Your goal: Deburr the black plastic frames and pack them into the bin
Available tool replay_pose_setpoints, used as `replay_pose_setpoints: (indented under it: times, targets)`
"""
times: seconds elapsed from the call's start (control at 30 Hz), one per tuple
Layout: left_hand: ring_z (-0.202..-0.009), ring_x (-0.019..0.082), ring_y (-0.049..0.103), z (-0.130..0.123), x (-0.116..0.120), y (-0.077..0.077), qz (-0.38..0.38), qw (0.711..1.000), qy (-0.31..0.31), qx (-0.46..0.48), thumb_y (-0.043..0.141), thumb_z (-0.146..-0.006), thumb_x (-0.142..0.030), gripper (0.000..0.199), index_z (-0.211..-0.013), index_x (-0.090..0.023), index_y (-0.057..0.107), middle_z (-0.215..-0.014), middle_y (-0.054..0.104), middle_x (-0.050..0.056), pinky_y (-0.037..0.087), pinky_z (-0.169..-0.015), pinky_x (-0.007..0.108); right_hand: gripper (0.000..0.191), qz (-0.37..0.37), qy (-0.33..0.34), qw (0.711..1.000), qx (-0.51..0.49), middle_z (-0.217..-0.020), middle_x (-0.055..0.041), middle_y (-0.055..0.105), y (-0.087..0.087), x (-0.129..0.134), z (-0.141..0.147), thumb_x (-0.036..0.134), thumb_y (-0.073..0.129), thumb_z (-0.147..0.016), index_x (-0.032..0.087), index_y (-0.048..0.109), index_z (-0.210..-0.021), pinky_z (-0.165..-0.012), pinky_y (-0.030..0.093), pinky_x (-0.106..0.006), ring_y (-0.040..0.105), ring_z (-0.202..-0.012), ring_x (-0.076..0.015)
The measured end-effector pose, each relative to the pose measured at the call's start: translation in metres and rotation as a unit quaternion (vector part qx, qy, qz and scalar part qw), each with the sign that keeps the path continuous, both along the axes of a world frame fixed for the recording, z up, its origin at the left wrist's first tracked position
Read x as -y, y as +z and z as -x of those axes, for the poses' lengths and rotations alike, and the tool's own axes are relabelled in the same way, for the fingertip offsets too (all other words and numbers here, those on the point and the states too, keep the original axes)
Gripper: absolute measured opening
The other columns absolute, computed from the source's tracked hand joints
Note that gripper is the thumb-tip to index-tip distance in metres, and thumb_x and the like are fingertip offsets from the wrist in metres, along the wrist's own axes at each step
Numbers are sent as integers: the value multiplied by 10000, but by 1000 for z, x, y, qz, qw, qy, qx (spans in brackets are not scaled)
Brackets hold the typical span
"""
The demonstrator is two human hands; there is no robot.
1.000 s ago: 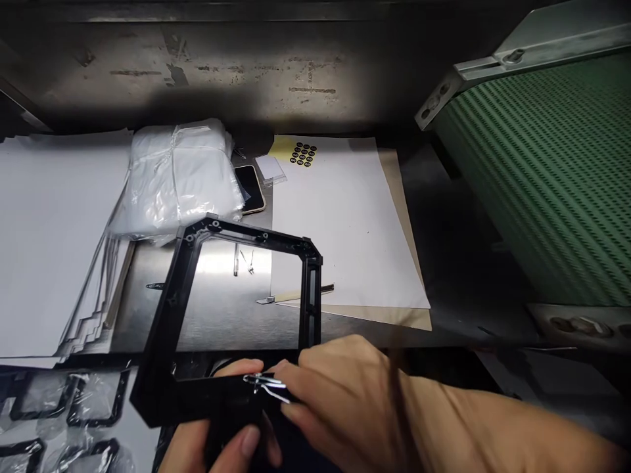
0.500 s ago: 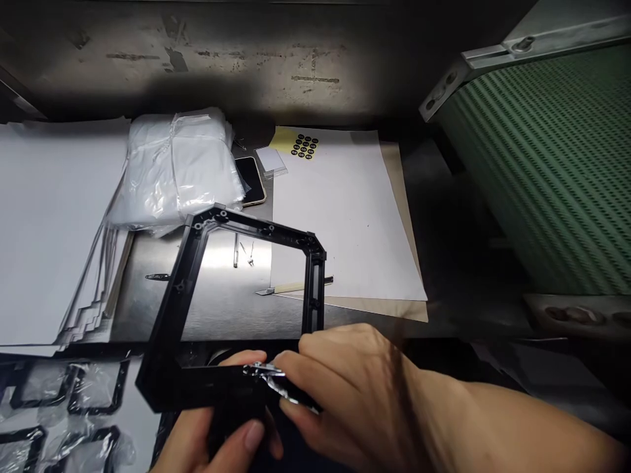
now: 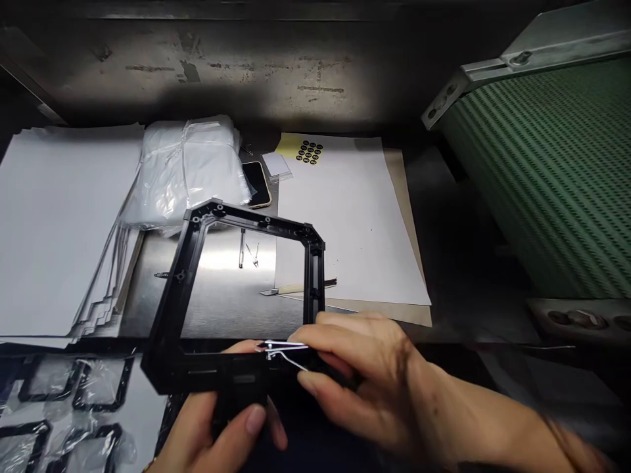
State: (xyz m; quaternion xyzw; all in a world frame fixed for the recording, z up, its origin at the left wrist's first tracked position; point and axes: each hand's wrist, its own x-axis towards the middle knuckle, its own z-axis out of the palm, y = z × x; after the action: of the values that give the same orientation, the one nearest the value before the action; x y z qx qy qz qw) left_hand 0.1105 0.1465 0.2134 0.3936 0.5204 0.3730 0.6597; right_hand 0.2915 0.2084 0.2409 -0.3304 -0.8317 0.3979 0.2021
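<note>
Clenching one black plastic frame [image 3: 173, 295] in my left hand [image 3: 217, 427], I pinch one wire clip [image 3: 283, 351] at its lower bar with my right hand [image 3: 374, 374].

Lower corner of the black plastic frame [image 3: 315, 282] hidden behind the right hand [image 3: 374, 374]

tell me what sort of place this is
Probably a factory assembly bench: a stainless steel worktop, black plastic frames bagged in clear film, and a sheet of small round black labels.
</note>
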Motion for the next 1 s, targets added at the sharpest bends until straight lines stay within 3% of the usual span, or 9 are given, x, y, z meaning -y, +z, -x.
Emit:
replay_pose_setpoints:
  times: [0.13, 0.37, 0.53, 0.67, 0.73, 0.8, 0.87, 0.93, 1.0]
  targets:
    - [-523, 122, 551, 1, 4, -2, 1, 1000, -12, -6, 522, -725, -269, 341, -1062, -267, 470, -563, 633, -81, 431, -576, 203, 130, -71, 33, 994, 73, -653, 37, 526, 3, 3, 3, 229, 427, -801, 171, 520, -871, -511, 376, -170, 484, -538, -57]
    - [-606, 125, 567, 3, 5, 3, 25, 995, -49, -82, 540, -686, -295, 254, -934, -243, 553, -591, 636, -65, 421, -638, 171, 216, -116, 61, 987, 88, -753, -1, 571, 5, 5, 6, 241, 403, -813, 160, 500, -989, -521, 414, -188, 522, -588, -93]
    - [-621, 162, 565, 2, 6, -2, 38, 993, -85, -78, 502, -696, -284, 419, -1098, -184, 435, -639, 641, -26, 437, -634, 238, 252, -160, 66, 980, 97, -671, -36, 563, 5, 9, 11, 209, 327, -840, 117, 560, -813, -488, 422, -241, 503, -549, -129]
    - [-607, 157, 562, 3, 5, -4, 8, 991, -95, -95, 467, -720, -250, 313, -1029, -202, 488, -602, 628, -29, 421, -654, 247, 194, -48, 59, 997, 11, -630, -19, 552, 2, 11, 9, 146, 348, -821, 109, 537, -847, -538, 436, -221, 495, -551, -108]
    - [-616, 144, 572, 3, 5, -5, -7, 992, -85, -97, 454, -743, -238, 240, -977, -225, 508, -586, 631, -42, 397, -718, 243, 147, 32, -37, 996, -80, -591, 13, 529, -5, 12, 2, 193, 403, -813, 145, 522, -884, -489, 421, -182, 481, -506, -85]
    - [-625, 125, 575, 2, 6, -9, 0, 996, -66, -61, 441, -768, -244, 225, -990, -242, 476, -659, 661, -43, 387, -720, 235, 146, 69, -182, 964, -179, -635, 15, 532, -15, 11, -7, 258, 427, -811, 193, 523, -900, -484, 417, -176, 490, -526, -82]
    - [-621, 125, 570, -1, 6, -15, 7, 998, -54, -10, 425, -787, -253, 254, -1041, -242, 424, -743, 676, -22, 398, -648, 242, 163, 105, -279, 920, -254, -868, -17, 551, -27, 9, -15, 288, 436, -808, 232, 531, -928, -626, 443, -216, 525, -731, -112]
    - [-611, 144, 566, -4, 6, -23, 3, 998, -62, 28, 423, -791, -248, 297, -1086, -232, 387, -726, 673, -2, 398, -574, 259, 171, 173, -305, 893, -284, -1115, -32, 455, -39, 6, -17, 294, 457, -797, 247, 546, -935, -783, 406, -284, 453, -972, -157]
    - [-631, 163, 571, -4, 3, -27, -3, 995, -89, 51, 449, -778, -258, 323, -1098, -242, 403, -694, 660, 0, 406, -571, 274, 178, 263, -283, 873, -297, -1112, -47, 458, -48, 4, -15, 290, 468, -792, 236, 548, -941, -783, 403, -311, 446, -988, -170]
